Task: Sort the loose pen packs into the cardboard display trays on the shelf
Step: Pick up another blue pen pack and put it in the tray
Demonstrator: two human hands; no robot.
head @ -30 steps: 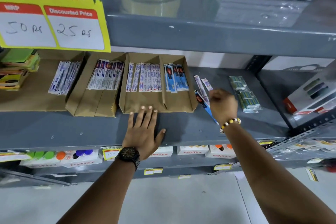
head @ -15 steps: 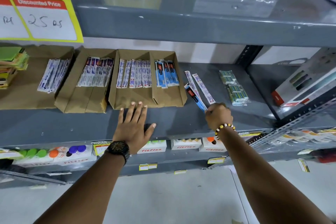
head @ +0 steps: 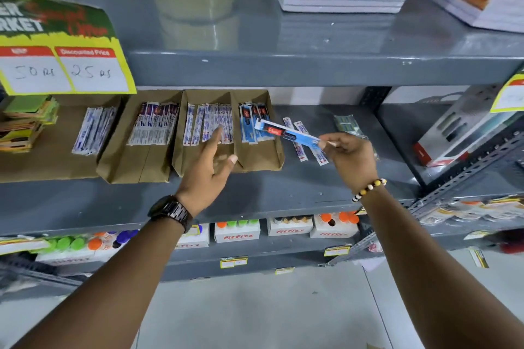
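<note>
In the head view, the right hand (head: 353, 154) pinches one end of a blue pen pack (head: 286, 133) between thumb and fingertips, so the pack sticks out leftward and hangs in the air just above the right edge of the divided tray (head: 255, 164). That end-grip probably leaves the rest of the pack free to slide in among the like blue packs (head: 251, 125) standing in the tray's right compartment. The left hand (head: 208, 170) is spread, fingers apart and holding nothing, raised in front of the tray's left compartment, where white packs (head: 208, 127) stand; it looks ready to steady the tray or part the stock, though whether it touches the cardboard cannot be told. To the right of the tray, two loose white packs (head: 307, 139) lie flat on the shelf (head: 283, 193), partly behind the held pack and the right hand, so these seem yet to be sorted. A greenish wrapped bundle (head: 347, 123) farther right of the tray is half hidden by the hand and its contents are unclear. Left of the tray sit a second tray (head: 127, 161) with darker packs and a third, cut off at the frame edge. Print on every pack is too blurred to read.
</note>
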